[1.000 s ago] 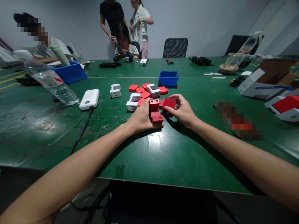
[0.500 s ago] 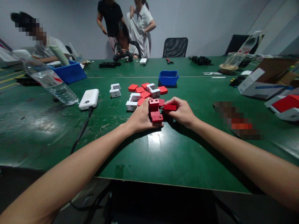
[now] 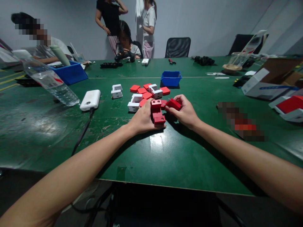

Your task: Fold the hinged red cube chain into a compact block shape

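My left hand [image 3: 142, 120] is closed around a red plastic housing [image 3: 157, 112] with two small holes in its upper face, standing on the green table [image 3: 146, 154]. My right hand [image 3: 186, 112] pinches a flat red cover piece [image 3: 174, 103], tilted, just right of the housing. Behind both hands lies a pile of red covers and white housings [image 3: 148, 94], and two more white housings [image 3: 116, 91] sit apart to the left.
A white power bank [image 3: 91, 100] with a black cable lies at left beside a tipped water bottle [image 3: 50, 82]. A small blue bin [image 3: 170, 78] stands behind the pile, a larger blue bin [image 3: 71, 72] far left. Boxes [image 3: 272, 80] sit at right. Several people are at the far side.
My right hand has turned the red cover from flat-on to edge-on and now to a tilt, staying close beside the housing. My left hand has held still. The people standing behind have shifted.
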